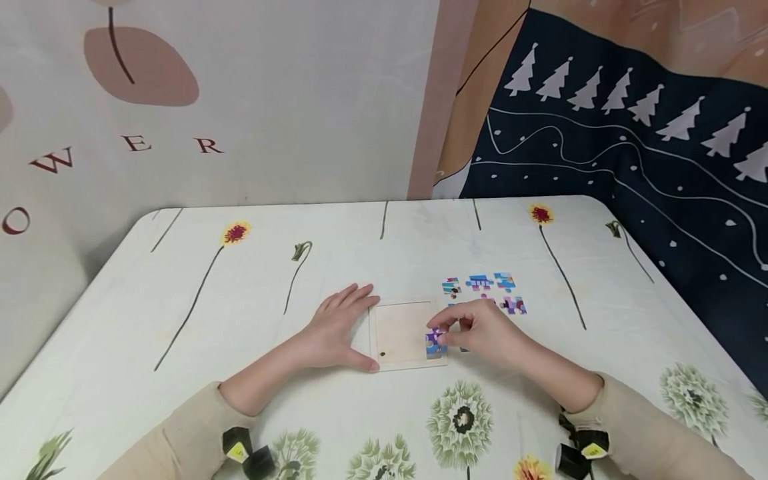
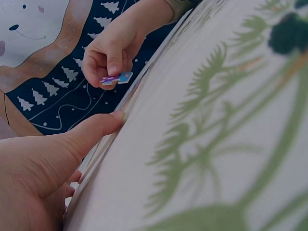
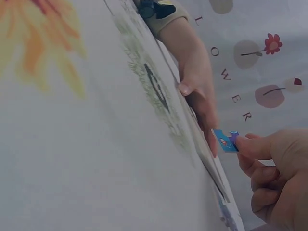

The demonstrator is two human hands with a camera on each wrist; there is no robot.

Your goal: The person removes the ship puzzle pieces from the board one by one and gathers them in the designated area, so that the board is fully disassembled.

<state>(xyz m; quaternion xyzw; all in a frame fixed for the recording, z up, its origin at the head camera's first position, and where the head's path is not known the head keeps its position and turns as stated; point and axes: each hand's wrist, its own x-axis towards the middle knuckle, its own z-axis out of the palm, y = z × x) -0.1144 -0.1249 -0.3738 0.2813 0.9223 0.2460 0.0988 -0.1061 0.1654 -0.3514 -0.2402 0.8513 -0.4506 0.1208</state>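
A shallow, pale wooden puzzle tray [image 1: 401, 333] lies flat on the table, with a small dark spot near its lower left corner. My left hand [image 1: 337, 337] rests along the tray's left side, fingers spread, its thumb at the near left corner. Between thumb and fingertips, my right hand [image 1: 489, 335] pinches a purple and blue jigsaw piece [image 1: 433, 348] over the tray's right part. Both wrist views show this jigsaw piece [image 2: 126, 77] [image 3: 224, 142] held up off the surface. Beyond the right hand lie several loose jigsaw pieces [image 1: 480, 283], some partly hidden by it.
A white cloth [image 1: 258, 280] printed with flowers covers the table. Behind stands a pale curtain [image 1: 300, 100] with letters, and at the right hangs a dark cloth [image 1: 558, 140] with tree prints. Small black devices [image 1: 249, 453] are strapped at both wrists.
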